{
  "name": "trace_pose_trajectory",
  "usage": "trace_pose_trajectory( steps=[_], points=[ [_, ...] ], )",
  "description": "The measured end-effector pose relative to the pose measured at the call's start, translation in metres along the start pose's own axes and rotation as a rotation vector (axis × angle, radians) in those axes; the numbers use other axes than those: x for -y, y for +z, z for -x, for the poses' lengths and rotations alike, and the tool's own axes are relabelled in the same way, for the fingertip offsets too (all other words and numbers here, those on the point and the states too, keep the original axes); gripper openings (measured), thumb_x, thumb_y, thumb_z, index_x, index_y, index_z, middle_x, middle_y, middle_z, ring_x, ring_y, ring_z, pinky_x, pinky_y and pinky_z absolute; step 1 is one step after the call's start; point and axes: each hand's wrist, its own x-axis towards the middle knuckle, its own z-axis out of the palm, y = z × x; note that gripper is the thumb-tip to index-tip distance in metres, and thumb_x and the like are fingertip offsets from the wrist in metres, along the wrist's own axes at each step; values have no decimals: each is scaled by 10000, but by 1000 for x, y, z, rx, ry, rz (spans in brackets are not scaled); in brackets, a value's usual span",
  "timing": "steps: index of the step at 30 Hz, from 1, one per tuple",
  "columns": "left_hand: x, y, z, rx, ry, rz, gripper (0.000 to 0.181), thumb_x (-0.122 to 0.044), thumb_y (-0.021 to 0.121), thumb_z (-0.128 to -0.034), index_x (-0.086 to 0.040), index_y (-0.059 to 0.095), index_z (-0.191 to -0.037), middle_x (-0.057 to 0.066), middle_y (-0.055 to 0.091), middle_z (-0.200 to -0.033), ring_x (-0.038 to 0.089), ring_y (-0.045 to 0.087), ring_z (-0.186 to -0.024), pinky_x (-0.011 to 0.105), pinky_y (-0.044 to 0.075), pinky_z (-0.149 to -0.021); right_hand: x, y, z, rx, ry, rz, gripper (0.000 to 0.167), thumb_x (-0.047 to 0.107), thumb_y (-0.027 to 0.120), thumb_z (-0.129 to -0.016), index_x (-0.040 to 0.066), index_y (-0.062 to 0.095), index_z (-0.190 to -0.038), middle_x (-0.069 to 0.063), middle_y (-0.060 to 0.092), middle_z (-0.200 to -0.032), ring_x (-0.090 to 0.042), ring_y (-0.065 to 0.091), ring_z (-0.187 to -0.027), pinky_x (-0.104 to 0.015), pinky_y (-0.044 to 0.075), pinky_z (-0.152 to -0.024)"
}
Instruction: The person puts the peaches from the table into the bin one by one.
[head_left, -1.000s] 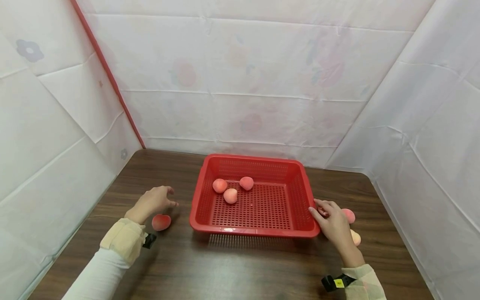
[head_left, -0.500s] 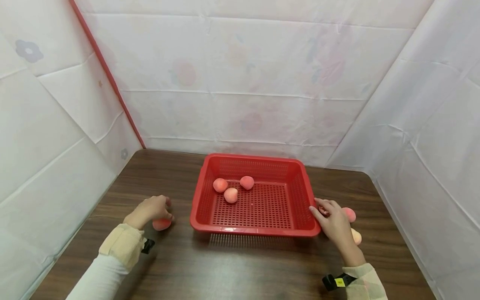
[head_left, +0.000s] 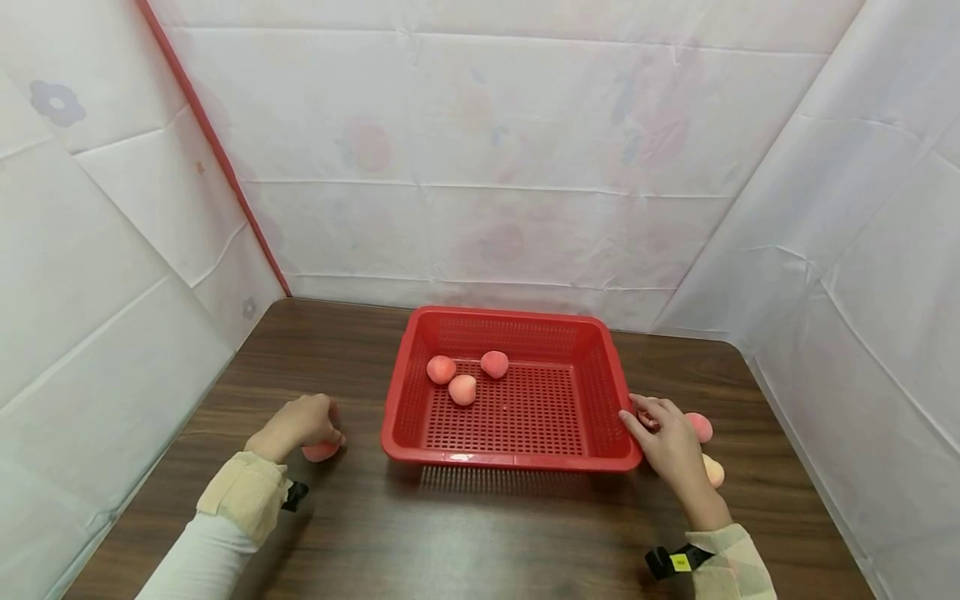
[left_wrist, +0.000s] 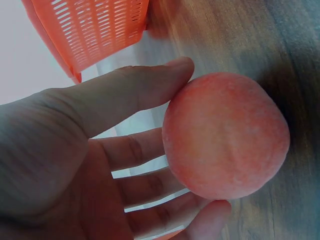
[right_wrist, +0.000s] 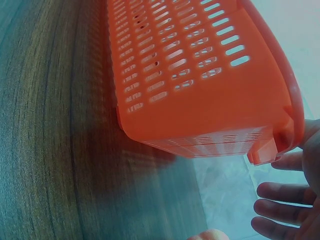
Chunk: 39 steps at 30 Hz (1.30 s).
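Note:
A reddish peach [head_left: 321,451] [left_wrist: 226,135] is held in my left hand [head_left: 302,427] [left_wrist: 107,145], on the left part of the table. The thumb lies on one side of it and fingertips touch the other. My right hand [head_left: 670,443] [right_wrist: 295,192] grips the right rim of a red basket [head_left: 512,461] [right_wrist: 200,112], its thumb over the edge and its other fingers loosely bent outside. Inside the basket, toward its left, lie three peaches, one at the left [head_left: 441,369], one in front [head_left: 462,389] and one farther right [head_left: 494,364].
Beyond my right hand, a pink peach [head_left: 699,427] and a yellowish one [head_left: 713,471] lie on the brown wooden table [head_left: 480,533]. Pale patterned sheets [head_left: 480,167] stand behind the table and along both sides.
My left hand has come down over the peach beside it and taken hold of it. The right hand has stayed at the basket's rim, and the basket has hardly moved.

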Motion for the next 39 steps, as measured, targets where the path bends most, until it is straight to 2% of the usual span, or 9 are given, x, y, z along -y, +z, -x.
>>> trace_pose_trajectory(
  steps=[6, 18, 22, 30, 39],
  points=[
    [-1, -1, 2, -3, 10, 9, 249, -208, 811, -725, -60, 620, -787, 42, 577, -742, 227, 540, -673, 378, 446, -592, 0, -1, -2, -1, -2, 6, 372, 242, 729, -852, 7, 683, -1138, -164, 635, -1026, -312, 588, -916, -474, 484, -752],
    [-1, -9, 4, -2, -9, 22, 188, -208, 758, -756, -68, 633, -754, 33, 581, -721, 213, 541, -661, 371, 458, -592, 2, -1, -4, 8, -5, -1, 363, 241, 725, -859, 7, 685, -1135, -172, 638, -1012, -325, 600, -899, -479, 496, -744],
    [0, -12, 3, -21, -22, 45, 181, -208, 730, -762, -63, 623, -780, 42, 576, -731, 219, 530, -666, 367, 440, -584, 3, -2, -4, 8, -5, 8, 364, 244, 725, -859, 15, 686, -1138, -163, 639, -1009, -319, 598, -896, -470, 491, -738],
    [2, -15, -1, -61, -23, 35, 225, -215, 719, -812, -11, 636, -857, 77, 614, -783, 242, 566, -706, 423, 475, -634, 3, -2, -4, 25, 11, 12, 370, 248, 723, -860, 14, 682, -1144, -177, 637, -1020, -315, 593, -900, -463, 489, -741],
    [-1, -21, 1, -131, 8, 82, 211, -221, 718, -801, -28, 649, -852, 70, 636, -777, 251, 588, -711, 442, 473, -633, 3, -2, -2, 26, 20, 12, 376, 254, 725, -855, 21, 682, -1148, -153, 637, -1003, -298, 586, -875, -450, 487, -723]
  ],
)
